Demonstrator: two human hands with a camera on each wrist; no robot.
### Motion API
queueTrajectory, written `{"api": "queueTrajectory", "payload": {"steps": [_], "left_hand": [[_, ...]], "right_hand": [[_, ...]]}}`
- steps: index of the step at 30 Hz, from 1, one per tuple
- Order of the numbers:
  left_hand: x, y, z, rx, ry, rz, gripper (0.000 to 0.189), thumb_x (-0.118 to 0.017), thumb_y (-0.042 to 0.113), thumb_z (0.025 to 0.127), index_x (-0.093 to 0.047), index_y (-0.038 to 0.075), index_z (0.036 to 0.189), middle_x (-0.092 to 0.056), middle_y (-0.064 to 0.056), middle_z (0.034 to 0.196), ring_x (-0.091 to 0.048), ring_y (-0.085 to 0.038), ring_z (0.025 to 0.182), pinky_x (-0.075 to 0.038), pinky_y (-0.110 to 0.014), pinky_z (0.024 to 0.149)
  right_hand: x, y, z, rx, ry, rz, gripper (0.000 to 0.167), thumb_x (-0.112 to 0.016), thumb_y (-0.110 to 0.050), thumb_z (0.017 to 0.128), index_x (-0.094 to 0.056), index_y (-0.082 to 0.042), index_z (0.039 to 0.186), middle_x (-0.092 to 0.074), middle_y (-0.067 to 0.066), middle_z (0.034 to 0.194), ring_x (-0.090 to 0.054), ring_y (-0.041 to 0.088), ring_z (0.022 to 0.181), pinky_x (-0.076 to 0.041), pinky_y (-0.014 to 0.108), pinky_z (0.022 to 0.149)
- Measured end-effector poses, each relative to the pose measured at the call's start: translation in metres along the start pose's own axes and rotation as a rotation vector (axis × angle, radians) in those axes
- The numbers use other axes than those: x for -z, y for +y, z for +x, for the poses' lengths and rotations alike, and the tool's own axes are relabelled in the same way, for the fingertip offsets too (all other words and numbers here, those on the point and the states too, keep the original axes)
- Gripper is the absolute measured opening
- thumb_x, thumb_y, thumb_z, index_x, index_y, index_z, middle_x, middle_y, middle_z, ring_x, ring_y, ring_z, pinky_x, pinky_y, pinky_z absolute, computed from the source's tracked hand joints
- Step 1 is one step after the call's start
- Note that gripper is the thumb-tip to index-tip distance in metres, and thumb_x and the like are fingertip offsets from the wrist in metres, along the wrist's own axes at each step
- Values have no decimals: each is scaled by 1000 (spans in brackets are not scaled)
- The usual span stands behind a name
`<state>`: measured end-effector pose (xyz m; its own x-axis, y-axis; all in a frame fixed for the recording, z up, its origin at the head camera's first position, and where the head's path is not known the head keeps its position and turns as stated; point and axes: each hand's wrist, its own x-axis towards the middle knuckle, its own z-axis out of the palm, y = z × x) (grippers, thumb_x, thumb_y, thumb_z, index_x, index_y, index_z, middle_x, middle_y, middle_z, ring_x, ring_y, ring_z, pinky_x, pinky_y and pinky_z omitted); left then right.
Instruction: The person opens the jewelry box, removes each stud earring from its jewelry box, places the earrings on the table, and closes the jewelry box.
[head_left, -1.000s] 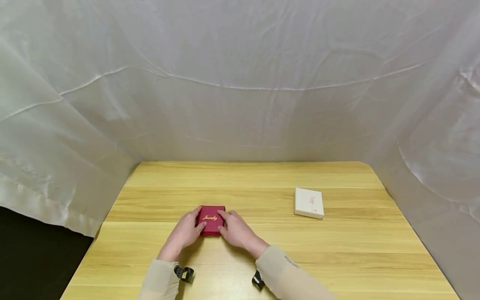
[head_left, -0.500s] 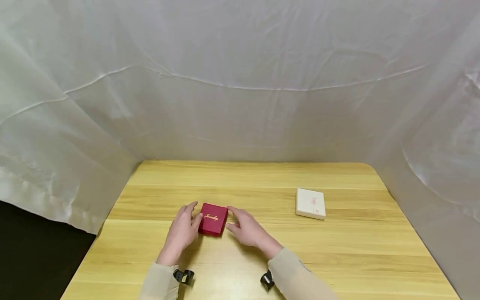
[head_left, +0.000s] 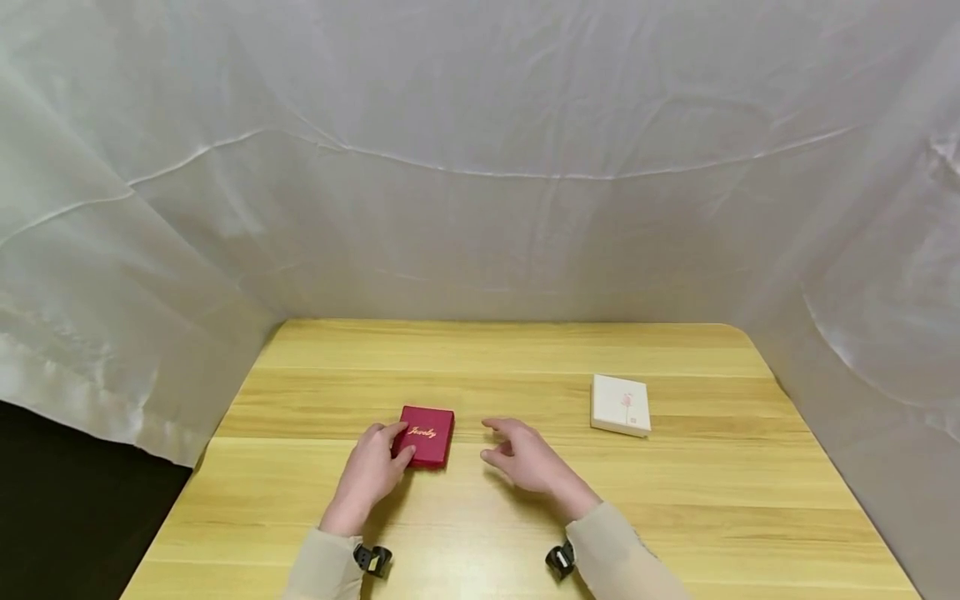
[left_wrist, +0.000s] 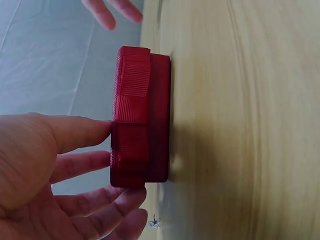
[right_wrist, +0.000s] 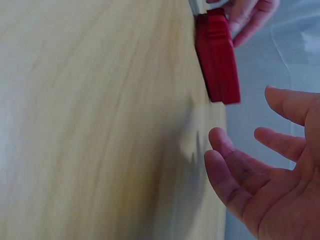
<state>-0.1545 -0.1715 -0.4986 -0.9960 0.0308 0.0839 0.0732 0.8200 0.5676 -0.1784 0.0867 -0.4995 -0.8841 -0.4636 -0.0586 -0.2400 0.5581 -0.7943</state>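
A small dark red jewelry box (head_left: 431, 446), with gold "Jewelry" lettering on its lid, lies flat left of the table's middle. The left hand (head_left: 371, 467) touches its left side; the thumb (left_wrist: 82, 132) and one finger rest on the lid's top, other fingers lie along the side. A ribbed ribbon bow (left_wrist: 132, 100) decorates the lid's near side. To the right of the box, apart from it, the right hand (head_left: 528, 458) hovers over the table with loosely bent fingers and holds nothing. The right wrist view shows those fingers (right_wrist: 230, 185) spread.
A white box (head_left: 619, 404) with a pink flower print lies farther back on the right. The wooden table (head_left: 712, 475) is enclosed by pale cloth (head_left: 480, 233) behind and at both sides. Both wrists wear black camera straps.
Both hands loosened from the red box, and the right hand moved off to the right. The left hand came back onto the box's left edge. The white box stayed put.
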Motion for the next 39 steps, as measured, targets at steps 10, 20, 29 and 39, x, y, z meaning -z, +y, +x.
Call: {"api": "queueTrajectory", "payload": {"steps": [10, 20, 29, 39], "left_hand": [[2, 2, -1, 54, 11, 16, 59, -69, 33, 92, -53, -1, 137, -55, -26, 124, -58, -43, 106, -48, -57, 89], [4, 28, 1, -83, 108, -90, 46, -71, 28, 92, -61, 2, 129, -58, -17, 121, -58, -35, 108, -49, -52, 92], [-15, 63, -4, -241, -6, -116, 49, -69, 30, 93, -58, 5, 133, -57, -13, 126, -60, -31, 106, -51, -48, 87], [-37, 84, 0, -287, -166, -149, 58, -65, 36, 95, -50, 8, 143, -54, -11, 135, -59, -25, 110, -51, -45, 92]], "right_hand": [[32, 10, -18, -49, 148, 14, 55, -67, -22, 95, -47, -7, 144, -48, 14, 140, -61, 22, 105, -54, 34, 81], [90, 33, -38, -56, 360, -103, 58, -66, -23, 95, -43, -2, 145, -41, 26, 142, -50, 44, 119, -46, 56, 94], [139, 62, -48, -219, 438, -242, 64, -59, -24, 99, -32, 4, 149, -25, 37, 146, -26, 55, 131, -26, 69, 102], [167, 102, -54, -425, 355, -293, 68, -46, -30, 102, -17, 3, 154, -13, 44, 147, -18, 63, 130, -19, 75, 101]]}}
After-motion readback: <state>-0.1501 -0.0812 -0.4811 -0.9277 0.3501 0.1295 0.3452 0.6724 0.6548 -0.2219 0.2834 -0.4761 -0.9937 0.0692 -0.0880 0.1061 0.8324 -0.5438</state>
